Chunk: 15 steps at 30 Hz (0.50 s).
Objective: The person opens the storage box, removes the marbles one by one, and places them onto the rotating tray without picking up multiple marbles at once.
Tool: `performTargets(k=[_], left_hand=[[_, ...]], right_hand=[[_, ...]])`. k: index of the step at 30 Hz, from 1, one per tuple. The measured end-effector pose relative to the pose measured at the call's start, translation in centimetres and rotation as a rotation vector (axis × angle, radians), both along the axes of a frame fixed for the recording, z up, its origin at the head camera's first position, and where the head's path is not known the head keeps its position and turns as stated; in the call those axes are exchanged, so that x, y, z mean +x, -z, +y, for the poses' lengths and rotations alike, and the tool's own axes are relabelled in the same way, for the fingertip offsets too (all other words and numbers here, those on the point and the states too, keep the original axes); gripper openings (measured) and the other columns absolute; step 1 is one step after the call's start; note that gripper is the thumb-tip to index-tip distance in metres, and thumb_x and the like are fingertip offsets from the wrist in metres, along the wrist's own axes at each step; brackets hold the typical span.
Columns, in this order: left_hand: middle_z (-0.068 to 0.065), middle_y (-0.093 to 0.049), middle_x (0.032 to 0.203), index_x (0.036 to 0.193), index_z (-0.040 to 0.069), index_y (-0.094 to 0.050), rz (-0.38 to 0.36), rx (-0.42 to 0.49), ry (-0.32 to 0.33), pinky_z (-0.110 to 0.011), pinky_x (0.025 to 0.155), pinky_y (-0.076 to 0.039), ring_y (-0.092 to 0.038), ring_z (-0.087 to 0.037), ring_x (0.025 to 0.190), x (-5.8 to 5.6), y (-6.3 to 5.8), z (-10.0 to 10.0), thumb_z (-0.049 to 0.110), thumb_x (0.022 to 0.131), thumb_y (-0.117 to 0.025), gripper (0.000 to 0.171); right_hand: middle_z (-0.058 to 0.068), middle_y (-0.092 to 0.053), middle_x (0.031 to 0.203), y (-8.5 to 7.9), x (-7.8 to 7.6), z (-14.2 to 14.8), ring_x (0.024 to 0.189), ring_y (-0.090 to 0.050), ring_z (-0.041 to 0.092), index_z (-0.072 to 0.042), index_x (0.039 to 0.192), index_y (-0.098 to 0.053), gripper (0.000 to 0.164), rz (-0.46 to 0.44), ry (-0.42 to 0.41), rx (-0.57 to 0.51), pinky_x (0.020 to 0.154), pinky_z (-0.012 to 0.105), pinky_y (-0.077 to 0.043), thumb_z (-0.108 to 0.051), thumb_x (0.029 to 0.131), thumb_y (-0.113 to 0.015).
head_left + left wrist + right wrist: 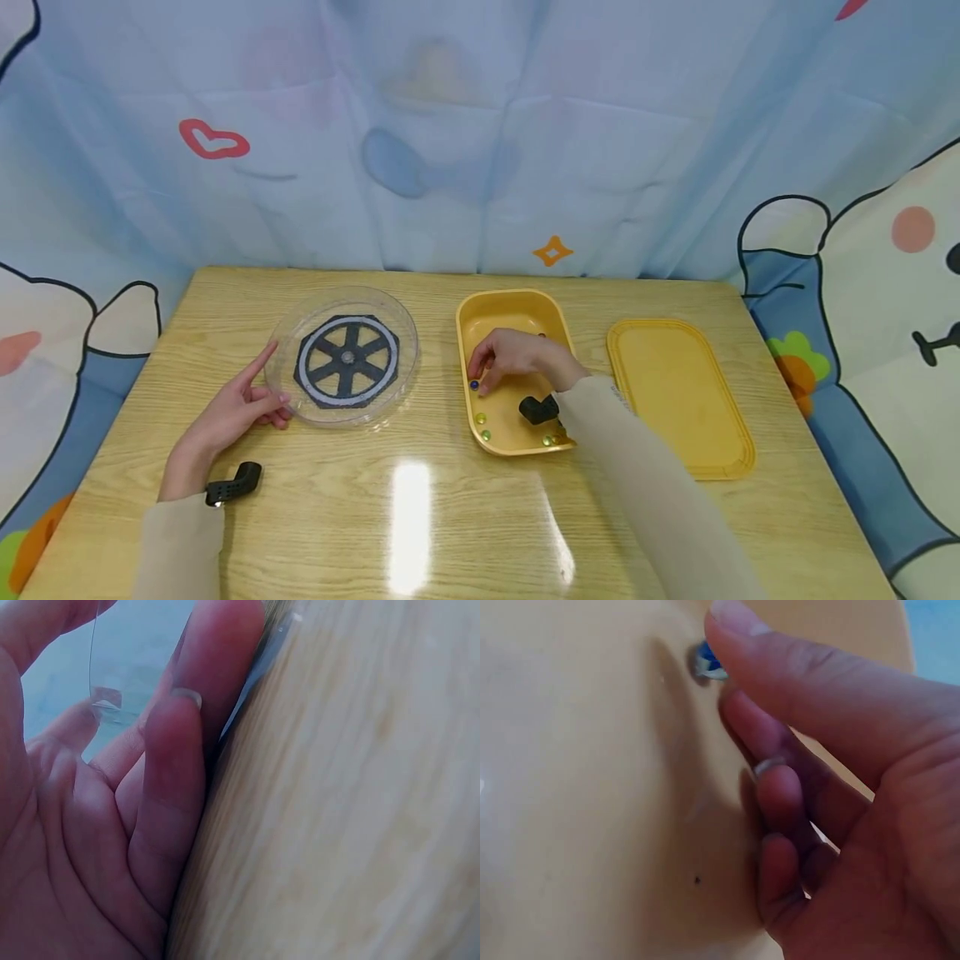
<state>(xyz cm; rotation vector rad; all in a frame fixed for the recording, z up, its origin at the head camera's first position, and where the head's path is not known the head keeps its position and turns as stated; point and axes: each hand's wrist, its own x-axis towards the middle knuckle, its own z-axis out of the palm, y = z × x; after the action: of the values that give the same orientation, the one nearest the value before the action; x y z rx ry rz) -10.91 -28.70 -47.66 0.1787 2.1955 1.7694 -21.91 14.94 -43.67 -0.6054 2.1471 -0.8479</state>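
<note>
A clear round dish (279, 367), bearing a dark wheel-like disc (347, 358) with spokes, lies on the left side of the table. My left hand (238, 410) touches its near-left rim, index finger stretched along the edge and thumb at the rim. Inside the yellow tub (517, 305), my right hand (517, 357) reaches down with bent fingers. A blue glass marble (474, 385) sits by its thumb and fingertips against the tub's left wall. The right wrist view shows this blue-and-white marble (707, 661) partly behind the thumb; contact is unclear.
Yellow and green marbles (486, 435) lie at the tub's near end, some beside the right wrist. A flat yellow lid (678, 400) rests on the table (322, 508) to the tub's right. A patterned curtain (450, 200) hangs behind the table.
</note>
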Motion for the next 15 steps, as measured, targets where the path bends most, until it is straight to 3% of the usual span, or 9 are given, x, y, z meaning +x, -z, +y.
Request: performTargets(k=[8, 15], left_hand=[[-0.018, -0.072, 0.085, 0.162, 0.020, -0.003, -0.001, -0.026, -0.011, -0.032, 0.069, -0.060, -0.070, -0.025, 0.069, 0.11, 0.04, -0.11, 0.010, 0.100, -0.062, 0.086], [-0.018, -0.071, 0.086, 0.162, 0.018, -0.003, -0.002, -0.010, -0.006, -0.032, 0.069, -0.060, -0.071, -0.024, 0.070, 0.17, 0.08, 0.03, 0.009, 0.100, -0.061, 0.085]], right_hand=[[-0.003, -0.069, 0.081, 0.39, 0.30, -0.60, 0.075, -0.058, 0.012, -0.010, 0.088, -0.077, 0.013, 0.069, 0.000, 0.034, 0.070, 0.024, -0.048, -0.008, 0.078, -0.086], [-0.004, -0.072, 0.083, 0.23, 0.19, 0.05, 0.077, -0.062, 0.011, -0.010, 0.091, -0.079, 0.010, 0.040, 0.005, 0.007, 0.074, 0.025, -0.050, -0.008, 0.081, -0.082]])
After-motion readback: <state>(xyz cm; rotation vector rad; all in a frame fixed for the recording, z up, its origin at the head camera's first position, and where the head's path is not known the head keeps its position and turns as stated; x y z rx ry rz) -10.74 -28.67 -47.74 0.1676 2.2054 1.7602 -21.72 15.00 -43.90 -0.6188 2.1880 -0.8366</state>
